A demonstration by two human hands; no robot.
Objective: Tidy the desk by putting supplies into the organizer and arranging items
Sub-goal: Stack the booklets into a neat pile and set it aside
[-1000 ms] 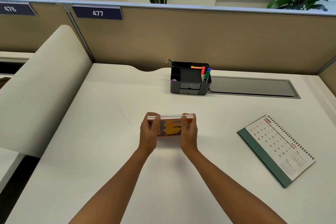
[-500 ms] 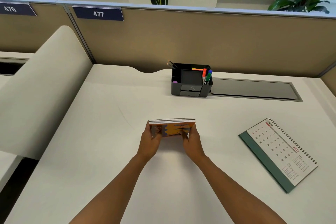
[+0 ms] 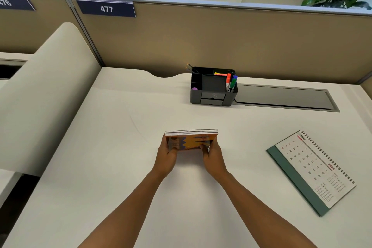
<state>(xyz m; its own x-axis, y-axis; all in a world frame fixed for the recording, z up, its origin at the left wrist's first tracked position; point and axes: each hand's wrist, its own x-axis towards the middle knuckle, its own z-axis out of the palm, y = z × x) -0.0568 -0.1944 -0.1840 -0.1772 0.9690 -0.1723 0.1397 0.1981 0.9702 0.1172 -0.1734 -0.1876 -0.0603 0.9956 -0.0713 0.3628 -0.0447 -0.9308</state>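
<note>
- While both hands gripped it, a stack of booklets (image 3: pixel 191 140) stood tilted on its lower edge at mid-surface (image 3: pixel 112 167), orange cover facing the person.
- Left hand (image 3: pixel 166 155) clasped the stack's left end; right hand (image 3: pixel 213 156) clasped the right end.
- Organizer (image 3: pixel 213 91) sat at the back, well apart from the stack, holding markers (image 3: pixel 231 82), pencils (image 3: pixel 191 67) and sticky notes (image 3: pixel 220 74).
- Calendar (image 3: pixel 314 171) lay flat to the right, clear of both hands.

Matt desk (image 3: pixel 120 167); paper calendar (image 3: pixel 314 169)
</note>
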